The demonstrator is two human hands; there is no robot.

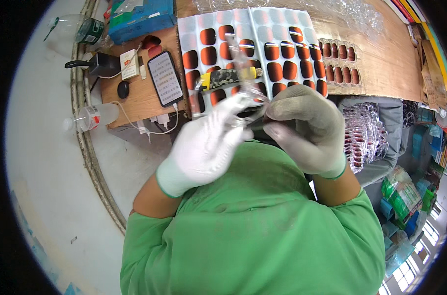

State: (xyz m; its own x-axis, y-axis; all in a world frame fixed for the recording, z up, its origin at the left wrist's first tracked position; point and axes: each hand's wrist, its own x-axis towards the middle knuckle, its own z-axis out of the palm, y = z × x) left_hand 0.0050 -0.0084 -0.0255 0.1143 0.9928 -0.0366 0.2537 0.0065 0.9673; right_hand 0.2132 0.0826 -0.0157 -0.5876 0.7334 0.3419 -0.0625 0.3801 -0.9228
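**Worn Items: Upper Body**

The left hand (pixel 201 142) wears a white, fine-knit glove (pixel 186 160). Its cuff (pixel 172 179) is pale mint, edged with a darker green band. The right hand (pixel 309 125) wears a matching type, greyer and visibly soiled over the fingers; its cuff (pixel 335 166) is likewise green-edged. The shirt (pixel 253 236) is plain-coloured green. Dark smudges mark its front. Both sleeves (pixel 358 214) are short, leaving the forearms (pixel 339 189) uncovered.
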